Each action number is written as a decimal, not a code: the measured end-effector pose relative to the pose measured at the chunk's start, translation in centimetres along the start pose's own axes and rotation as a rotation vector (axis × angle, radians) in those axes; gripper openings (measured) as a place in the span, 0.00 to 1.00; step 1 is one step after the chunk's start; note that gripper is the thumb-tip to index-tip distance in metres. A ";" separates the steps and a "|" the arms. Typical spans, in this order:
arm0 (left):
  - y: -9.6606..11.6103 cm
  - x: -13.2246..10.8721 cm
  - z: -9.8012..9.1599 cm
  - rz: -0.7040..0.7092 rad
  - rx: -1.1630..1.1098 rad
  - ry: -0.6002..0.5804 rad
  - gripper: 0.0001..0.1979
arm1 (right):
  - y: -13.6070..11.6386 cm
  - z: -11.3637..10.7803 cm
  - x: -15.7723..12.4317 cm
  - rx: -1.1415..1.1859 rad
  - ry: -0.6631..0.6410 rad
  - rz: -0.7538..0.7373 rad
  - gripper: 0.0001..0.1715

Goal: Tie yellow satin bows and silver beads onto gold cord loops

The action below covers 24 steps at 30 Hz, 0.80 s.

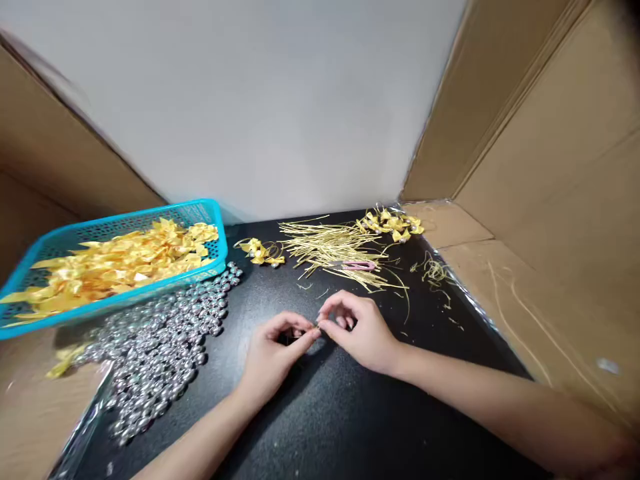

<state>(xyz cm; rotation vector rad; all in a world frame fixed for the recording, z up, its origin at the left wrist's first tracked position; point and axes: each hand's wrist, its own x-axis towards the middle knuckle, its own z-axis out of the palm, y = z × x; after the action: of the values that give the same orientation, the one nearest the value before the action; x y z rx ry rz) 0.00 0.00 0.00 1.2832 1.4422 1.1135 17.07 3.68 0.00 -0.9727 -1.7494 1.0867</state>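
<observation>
My left hand (274, 350) and my right hand (367, 333) meet over the middle of the black tabletop (310, 420). Thumb and forefinger of each are pinched together, their tips almost touching. A tiny yellowish bit shows between the fingertips, too small and too covered to name. Beyond my hands lies a loose pile of cut gold cords (330, 247), with pink thread snips (357, 265) on its near side. Yellow ribbon bows with silver beads and cord loops lie in a small group (260, 252) left of the cords and a larger group (390, 223) behind them at right.
A blue plastic basket (220, 230) heaped with yellow ribbon bows (135, 260) stands at the left. Many silver beads (165, 347) spread in front of it. Tangled thread scraps (434, 270) lie near the right edge. Cardboard panels (560, 147) flank the table, a pale wall behind.
</observation>
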 end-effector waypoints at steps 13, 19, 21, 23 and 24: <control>-0.8 0.1 0.2 -0.021 -0.126 -0.100 0.14 | 0.1 -0.1 -0.2 0.003 0.021 -0.056 0.05; -0.7 0.3 -0.3 -0.068 -0.240 -0.275 0.17 | -0.1 -0.1 0.0 0.078 -0.036 -0.011 0.07; -0.7 0.3 -0.5 -0.062 -0.244 -0.282 0.17 | -0.1 -0.2 0.0 0.096 -0.039 0.033 0.05; -0.7 0.3 -0.7 -0.022 -0.223 -0.238 0.16 | -0.2 -0.4 0.0 0.044 0.010 0.010 0.04; -0.7 0.2 -0.7 0.003 -0.201 -0.205 0.16 | -0.3 -0.5 0.0 0.004 0.041 -0.036 0.04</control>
<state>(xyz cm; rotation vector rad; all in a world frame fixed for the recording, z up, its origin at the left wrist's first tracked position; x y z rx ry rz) -0.85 0.10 -0.59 1.2192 1.1474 1.0662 17.46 3.74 0.41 -0.9511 -1.7251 1.0401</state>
